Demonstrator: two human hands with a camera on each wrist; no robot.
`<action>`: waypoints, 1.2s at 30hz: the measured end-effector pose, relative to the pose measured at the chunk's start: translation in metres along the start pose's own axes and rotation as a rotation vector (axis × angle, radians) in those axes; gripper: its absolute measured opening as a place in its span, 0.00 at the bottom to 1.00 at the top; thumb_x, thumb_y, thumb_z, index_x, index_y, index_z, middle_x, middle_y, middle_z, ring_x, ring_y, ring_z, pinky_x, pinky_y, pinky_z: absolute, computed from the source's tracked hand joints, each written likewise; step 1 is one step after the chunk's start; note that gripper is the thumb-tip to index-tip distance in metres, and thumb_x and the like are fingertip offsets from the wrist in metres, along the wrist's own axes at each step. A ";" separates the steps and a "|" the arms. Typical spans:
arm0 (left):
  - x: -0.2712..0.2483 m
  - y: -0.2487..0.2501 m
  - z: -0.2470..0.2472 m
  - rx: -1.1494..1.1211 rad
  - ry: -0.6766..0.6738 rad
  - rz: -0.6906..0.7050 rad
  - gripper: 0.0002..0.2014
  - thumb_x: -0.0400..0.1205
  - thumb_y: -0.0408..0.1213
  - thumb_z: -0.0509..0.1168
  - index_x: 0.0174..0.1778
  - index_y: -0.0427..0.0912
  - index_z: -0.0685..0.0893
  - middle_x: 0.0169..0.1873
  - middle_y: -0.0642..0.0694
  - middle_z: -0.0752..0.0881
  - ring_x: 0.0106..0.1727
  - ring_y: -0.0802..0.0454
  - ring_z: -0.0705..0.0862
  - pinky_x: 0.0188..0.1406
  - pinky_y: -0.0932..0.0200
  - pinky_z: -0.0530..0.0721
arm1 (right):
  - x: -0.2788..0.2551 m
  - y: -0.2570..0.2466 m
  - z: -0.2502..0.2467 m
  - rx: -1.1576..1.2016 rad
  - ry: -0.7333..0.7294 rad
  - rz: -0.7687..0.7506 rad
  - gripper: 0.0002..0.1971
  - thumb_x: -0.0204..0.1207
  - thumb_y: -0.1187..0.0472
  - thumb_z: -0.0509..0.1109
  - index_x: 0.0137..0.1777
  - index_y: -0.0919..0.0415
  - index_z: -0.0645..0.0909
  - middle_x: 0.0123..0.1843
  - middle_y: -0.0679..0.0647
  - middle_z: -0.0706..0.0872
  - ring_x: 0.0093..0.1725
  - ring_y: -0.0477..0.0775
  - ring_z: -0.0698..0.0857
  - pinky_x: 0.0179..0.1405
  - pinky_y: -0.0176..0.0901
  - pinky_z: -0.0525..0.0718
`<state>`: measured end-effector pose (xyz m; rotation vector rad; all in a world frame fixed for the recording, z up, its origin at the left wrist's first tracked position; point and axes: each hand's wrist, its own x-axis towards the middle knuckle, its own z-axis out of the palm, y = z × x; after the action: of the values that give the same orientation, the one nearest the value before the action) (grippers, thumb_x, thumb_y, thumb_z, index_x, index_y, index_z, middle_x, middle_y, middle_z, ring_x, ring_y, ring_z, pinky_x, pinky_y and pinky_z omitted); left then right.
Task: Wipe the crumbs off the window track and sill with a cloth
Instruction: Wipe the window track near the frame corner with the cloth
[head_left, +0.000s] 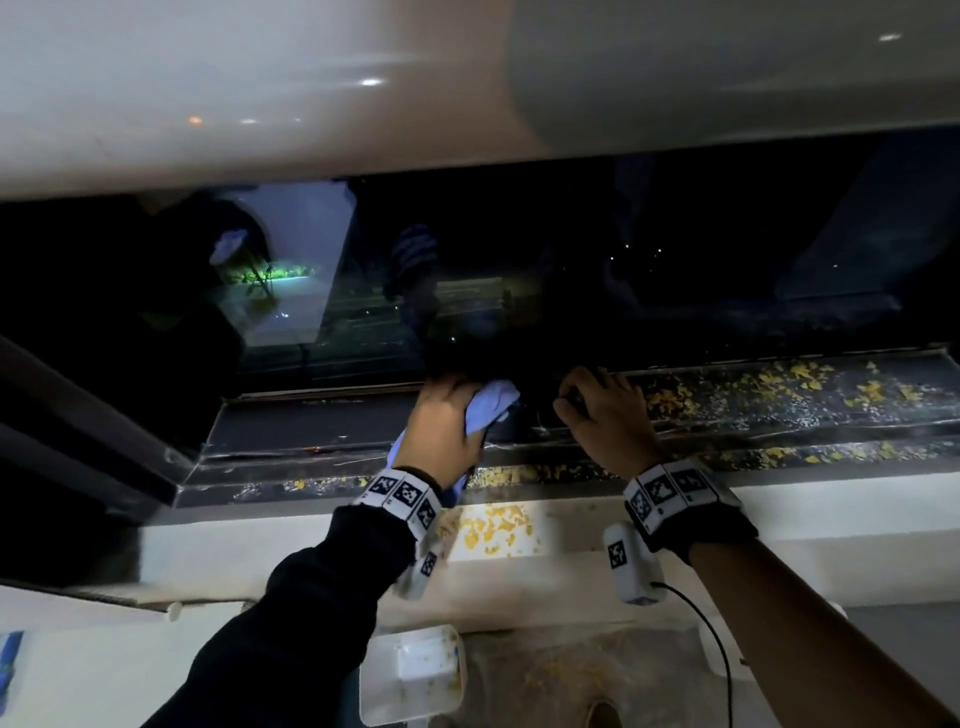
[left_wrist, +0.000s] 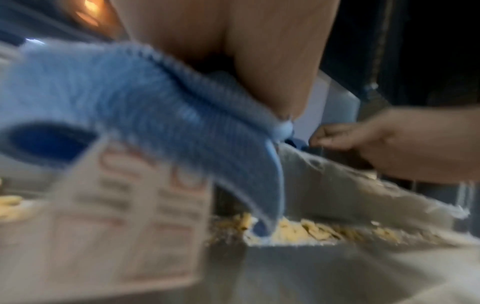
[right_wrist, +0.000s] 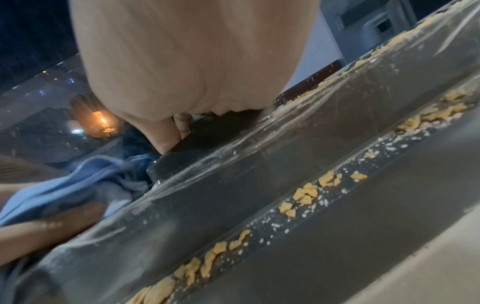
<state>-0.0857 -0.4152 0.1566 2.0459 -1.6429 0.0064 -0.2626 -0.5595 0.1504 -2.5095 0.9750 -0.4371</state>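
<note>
On the track, head view: blue cloth is bunched in the left hand; right hand fingers are curled on the far rail; yellow crumbs are scattered right.
Left wrist view: cloth's tail is draped near crumbs, blurry tbh.
Right wrist view: fingertips are pressed together on a dark edge; crumbs are lined along the near channel.

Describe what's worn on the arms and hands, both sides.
Left arm: long black sleeve. Right arm: bare, no sleeve. Both hands bare, left hand, right hand. Each wrist has a dark band with black-and-white square marker tags and a white tagged camera pod; a black cable leaves the right one.
</note>
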 end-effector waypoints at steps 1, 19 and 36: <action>-0.001 -0.003 0.002 -0.015 -0.012 -0.039 0.20 0.69 0.26 0.65 0.58 0.43 0.83 0.51 0.43 0.85 0.53 0.40 0.80 0.52 0.51 0.77 | 0.000 0.000 0.000 0.000 0.007 -0.005 0.12 0.74 0.46 0.60 0.51 0.52 0.77 0.53 0.53 0.82 0.54 0.62 0.77 0.49 0.50 0.65; -0.071 -0.079 -0.036 0.120 0.360 -0.644 0.19 0.66 0.25 0.67 0.54 0.30 0.79 0.48 0.28 0.80 0.50 0.30 0.78 0.50 0.42 0.76 | -0.001 0.000 0.004 0.005 0.033 -0.010 0.12 0.73 0.46 0.60 0.50 0.51 0.76 0.52 0.51 0.82 0.53 0.58 0.77 0.50 0.46 0.63; -0.082 -0.125 -0.101 0.355 0.235 -0.896 0.14 0.69 0.34 0.71 0.49 0.32 0.85 0.54 0.26 0.77 0.57 0.28 0.74 0.53 0.38 0.74 | -0.002 -0.004 0.000 -0.022 0.033 -0.002 0.20 0.72 0.42 0.55 0.51 0.54 0.78 0.53 0.56 0.82 0.55 0.65 0.78 0.53 0.54 0.69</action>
<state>0.0374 -0.2841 0.1703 2.7521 -0.5099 0.2277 -0.2617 -0.5555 0.1520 -2.5305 0.9949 -0.4731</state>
